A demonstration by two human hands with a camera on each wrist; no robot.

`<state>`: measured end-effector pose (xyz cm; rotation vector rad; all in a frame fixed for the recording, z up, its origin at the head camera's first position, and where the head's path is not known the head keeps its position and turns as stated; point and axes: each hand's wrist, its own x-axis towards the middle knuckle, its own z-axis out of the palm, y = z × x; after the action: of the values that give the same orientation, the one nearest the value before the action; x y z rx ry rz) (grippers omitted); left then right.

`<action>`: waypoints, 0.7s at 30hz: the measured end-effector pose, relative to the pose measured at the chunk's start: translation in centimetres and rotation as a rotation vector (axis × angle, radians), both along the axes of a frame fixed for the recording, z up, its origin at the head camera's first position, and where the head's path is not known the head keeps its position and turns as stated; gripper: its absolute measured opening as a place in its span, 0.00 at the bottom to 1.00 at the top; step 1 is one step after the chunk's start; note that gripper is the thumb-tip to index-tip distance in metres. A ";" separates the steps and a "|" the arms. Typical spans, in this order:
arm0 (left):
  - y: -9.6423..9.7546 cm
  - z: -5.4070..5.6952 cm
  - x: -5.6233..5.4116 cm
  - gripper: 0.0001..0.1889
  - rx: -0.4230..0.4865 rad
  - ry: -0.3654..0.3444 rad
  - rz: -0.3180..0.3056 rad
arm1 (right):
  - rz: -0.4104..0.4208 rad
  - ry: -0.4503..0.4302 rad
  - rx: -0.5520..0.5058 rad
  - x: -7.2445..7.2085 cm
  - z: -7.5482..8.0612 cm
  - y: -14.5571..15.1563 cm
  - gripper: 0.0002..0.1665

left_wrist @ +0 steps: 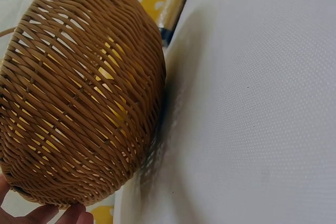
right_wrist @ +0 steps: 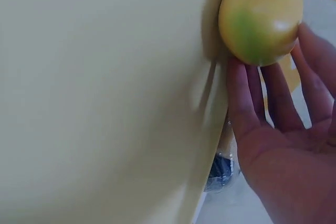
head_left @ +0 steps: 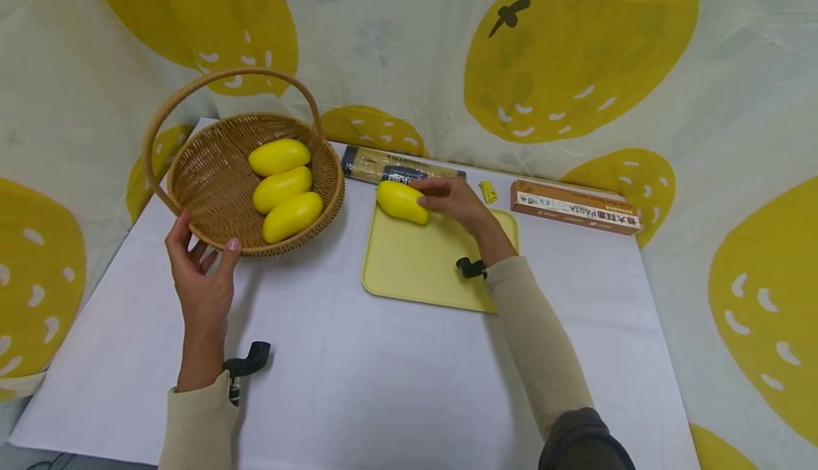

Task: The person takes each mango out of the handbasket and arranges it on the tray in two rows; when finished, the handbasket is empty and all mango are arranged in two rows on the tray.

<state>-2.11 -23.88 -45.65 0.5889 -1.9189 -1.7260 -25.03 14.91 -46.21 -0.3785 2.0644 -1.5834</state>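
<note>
My left hand (head_left: 204, 278) grips the rim of a brown wicker basket (head_left: 211, 165) with a tall arched handle, at the near left side. The basket is tilted toward me, and several yellow mangoes (head_left: 281, 189) lie along its right side. In the left wrist view the basket's woven outside (left_wrist: 79, 93) fills the left, with my fingertips at its lower edge. My right hand (head_left: 456, 204) has thumb and fingers about the right end of another mango (head_left: 401, 201), over the far left corner of a pale yellow tray (head_left: 415, 264). A greenish patch shows on that mango (right_wrist: 260, 22) in the right wrist view.
Behind the tray lies a spaghetti pack (head_left: 371, 165). A small yellow packet (head_left: 488, 192) and a brown pasta box (head_left: 575, 206) lie to the right. A white cloth (head_left: 358, 378) covers the table, and a fruit-patterned curtain (head_left: 409, 44) hangs behind.
</note>
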 end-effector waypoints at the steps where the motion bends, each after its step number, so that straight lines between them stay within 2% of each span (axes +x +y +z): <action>1: 0.0 0.0 0.0 0.43 -0.001 -0.001 0.000 | -0.014 0.011 0.007 0.1 0.1 -0.1 0.24; 6: -0.1 0.0 0.0 0.42 -0.005 -0.007 -0.004 | -0.091 0.094 0.067 0.6 1.1 -0.5 0.23; 11: -0.1 0.1 0.0 0.42 0.000 -0.007 -0.007 | -0.101 0.216 0.078 1.3 3.2 -1.7 0.24; 16: -0.1 0.2 0.1 0.42 -0.009 -0.013 -0.005 | -0.050 0.294 0.010 2.3 6.0 -3.8 0.25; 21: 0.0 0.2 0.1 0.42 -0.013 -0.034 -0.004 | 0.066 0.379 -0.038 3.2 7.9 -6.3 0.27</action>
<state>-2.02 -23.84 -45.43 0.6141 -1.9545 -1.7145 -21.85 8.63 -38.27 -0.8057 2.2690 -1.6103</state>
